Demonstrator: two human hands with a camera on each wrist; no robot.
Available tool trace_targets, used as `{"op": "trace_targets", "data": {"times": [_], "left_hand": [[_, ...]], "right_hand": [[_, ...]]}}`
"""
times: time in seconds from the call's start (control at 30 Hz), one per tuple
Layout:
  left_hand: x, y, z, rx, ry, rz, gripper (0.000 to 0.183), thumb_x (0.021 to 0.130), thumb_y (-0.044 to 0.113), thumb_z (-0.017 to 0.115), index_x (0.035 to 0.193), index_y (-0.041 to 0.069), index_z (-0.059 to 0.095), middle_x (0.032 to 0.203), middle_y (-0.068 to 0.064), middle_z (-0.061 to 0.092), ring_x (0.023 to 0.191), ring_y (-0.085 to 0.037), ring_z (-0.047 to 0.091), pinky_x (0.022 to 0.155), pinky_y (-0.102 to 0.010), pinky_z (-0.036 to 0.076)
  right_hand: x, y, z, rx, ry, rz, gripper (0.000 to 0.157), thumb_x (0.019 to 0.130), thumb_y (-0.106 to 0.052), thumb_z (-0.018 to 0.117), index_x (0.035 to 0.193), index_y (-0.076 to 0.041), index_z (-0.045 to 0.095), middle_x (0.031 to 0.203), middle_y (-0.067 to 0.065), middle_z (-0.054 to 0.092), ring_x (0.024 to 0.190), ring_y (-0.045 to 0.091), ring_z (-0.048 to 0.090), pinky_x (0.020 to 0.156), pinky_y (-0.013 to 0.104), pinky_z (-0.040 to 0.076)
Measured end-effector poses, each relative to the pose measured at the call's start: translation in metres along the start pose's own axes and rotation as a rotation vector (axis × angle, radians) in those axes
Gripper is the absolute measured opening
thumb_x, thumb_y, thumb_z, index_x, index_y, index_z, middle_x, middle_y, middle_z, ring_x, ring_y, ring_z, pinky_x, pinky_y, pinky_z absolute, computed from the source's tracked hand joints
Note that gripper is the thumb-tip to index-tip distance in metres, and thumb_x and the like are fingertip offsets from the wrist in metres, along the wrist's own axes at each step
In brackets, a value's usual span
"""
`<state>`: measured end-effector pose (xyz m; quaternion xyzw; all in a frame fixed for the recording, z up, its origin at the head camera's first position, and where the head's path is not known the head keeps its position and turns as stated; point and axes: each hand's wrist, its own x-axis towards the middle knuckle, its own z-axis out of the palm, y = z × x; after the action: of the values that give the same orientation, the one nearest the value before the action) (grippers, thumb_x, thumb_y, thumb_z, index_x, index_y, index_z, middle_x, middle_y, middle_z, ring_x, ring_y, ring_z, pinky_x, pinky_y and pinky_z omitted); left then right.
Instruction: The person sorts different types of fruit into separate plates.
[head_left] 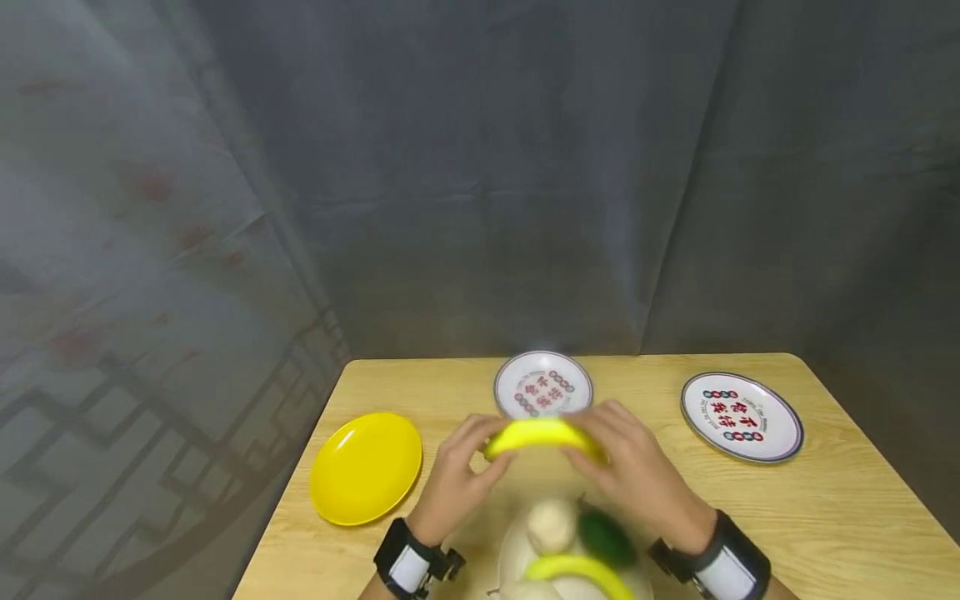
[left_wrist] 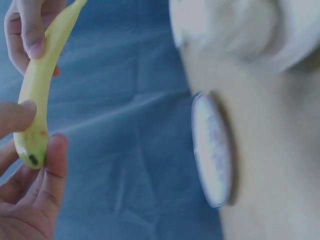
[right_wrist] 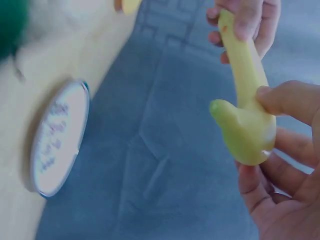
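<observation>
A yellow banana point(head_left: 543, 433) is held in the air by both hands, lying roughly level above the near middle of the table. My left hand point(head_left: 461, 475) pinches its blunt, dark-tipped end between thumb and fingers, as the left wrist view shows of the banana point(left_wrist: 40, 95). At the green-tipped stem end, my right hand point(head_left: 633, 462) grips with thumb and fingers; the right wrist view shows the banana's bend point(right_wrist: 250, 132) there. Below the hands, a pale plate point(head_left: 510, 550) carries a second banana point(head_left: 577, 568), a dark green oval item point(head_left: 604, 537) and a whitish round item point(head_left: 552, 525), all blurred.
On the wooden table point(head_left: 840, 508), a yellow plate point(head_left: 366, 469) lies to the left. A white plate with red characters point(head_left: 543, 385) sits at the back middle, and another white plate point(head_left: 742, 417) at the right. Grey cloth point(head_left: 487, 208) hangs behind the table.
</observation>
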<state>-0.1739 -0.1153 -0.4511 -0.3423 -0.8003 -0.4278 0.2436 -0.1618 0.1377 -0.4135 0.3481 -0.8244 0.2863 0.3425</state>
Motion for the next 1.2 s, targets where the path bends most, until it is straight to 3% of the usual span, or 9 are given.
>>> {"op": "trace_targets", "data": {"times": [0.13, 0.27, 0.43, 0.7, 0.9, 1.07, 1.2], "left_hand": [[0.04, -0.014, -0.005, 0.015, 0.058, -0.017, 0.04, 0.087, 0.015, 0.074, 0.125, 0.01, 0.064, 0.116, -0.003, 0.065, 0.093, -0.012, 0.063, 0.076, -0.021, 0.056], [0.075, -0.034, -0.004, 0.047, 0.063, -0.05, 0.04, 0.089, 0.017, 0.073, 0.127, 0.009, 0.064, 0.116, -0.003, 0.065, 0.091, -0.013, 0.062, 0.075, -0.022, 0.056], [0.098, -0.067, 0.009, 0.057, 0.028, -0.125, 0.04, 0.09, 0.02, 0.071, 0.128, 0.009, 0.064, 0.116, -0.002, 0.066, 0.09, -0.012, 0.061, 0.074, -0.022, 0.055], [0.104, -0.114, 0.035, 0.108, -0.056, -0.304, 0.039, 0.089, 0.024, 0.072, 0.125, 0.012, 0.066, 0.113, -0.002, 0.067, 0.088, -0.012, 0.061, 0.074, -0.022, 0.054], [0.108, -0.136, 0.044, 0.153, -0.109, -0.398, 0.039, 0.09, 0.022, 0.071, 0.125, 0.006, 0.065, 0.121, -0.01, 0.068, 0.104, -0.022, 0.066, 0.088, -0.032, 0.056], [0.104, -0.153, 0.052, 0.173, -0.147, -0.486, 0.038, 0.09, 0.025, 0.071, 0.123, 0.007, 0.066, 0.123, -0.011, 0.068, 0.111, -0.024, 0.065, 0.095, -0.036, 0.054], [0.096, -0.163, 0.061, 0.201, -0.159, -0.515, 0.036, 0.089, 0.026, 0.072, 0.119, 0.008, 0.069, 0.115, -0.011, 0.069, 0.103, -0.025, 0.065, 0.089, -0.035, 0.055]], "right_hand": [[0.032, 0.02, 0.002, -0.031, 0.005, 0.009, 0.043, 0.08, -0.018, 0.078, 0.119, -0.005, 0.067, 0.112, 0.005, 0.068, 0.1, 0.016, 0.057, 0.087, 0.028, 0.052], [0.055, 0.046, 0.01, -0.049, -0.004, 0.039, 0.043, 0.083, -0.018, 0.076, 0.124, -0.005, 0.065, 0.116, 0.008, 0.066, 0.107, 0.019, 0.056, 0.091, 0.033, 0.053], [0.065, 0.078, 0.03, -0.041, -0.009, 0.073, 0.046, 0.081, -0.014, 0.079, 0.124, -0.004, 0.064, 0.119, 0.01, 0.064, 0.108, 0.023, 0.056, 0.091, 0.038, 0.052], [0.06, 0.126, 0.072, -0.027, -0.096, 0.245, 0.042, 0.08, -0.011, 0.079, 0.12, -0.005, 0.065, 0.114, 0.01, 0.063, 0.106, 0.026, 0.056, 0.091, 0.044, 0.052], [0.06, 0.15, 0.098, 0.005, -0.222, 0.416, 0.038, 0.085, -0.019, 0.076, 0.12, -0.008, 0.065, 0.115, 0.009, 0.063, 0.106, 0.028, 0.057, 0.091, 0.047, 0.05], [0.055, 0.165, 0.117, 0.01, -0.274, 0.472, 0.038, 0.085, -0.023, 0.077, 0.118, -0.007, 0.066, 0.113, 0.01, 0.063, 0.104, 0.029, 0.058, 0.093, 0.048, 0.049], [0.047, 0.174, 0.13, 0.0, -0.3, 0.503, 0.038, 0.083, -0.021, 0.078, 0.116, -0.007, 0.066, 0.111, 0.011, 0.063, 0.103, 0.03, 0.058, 0.092, 0.048, 0.05]]}}
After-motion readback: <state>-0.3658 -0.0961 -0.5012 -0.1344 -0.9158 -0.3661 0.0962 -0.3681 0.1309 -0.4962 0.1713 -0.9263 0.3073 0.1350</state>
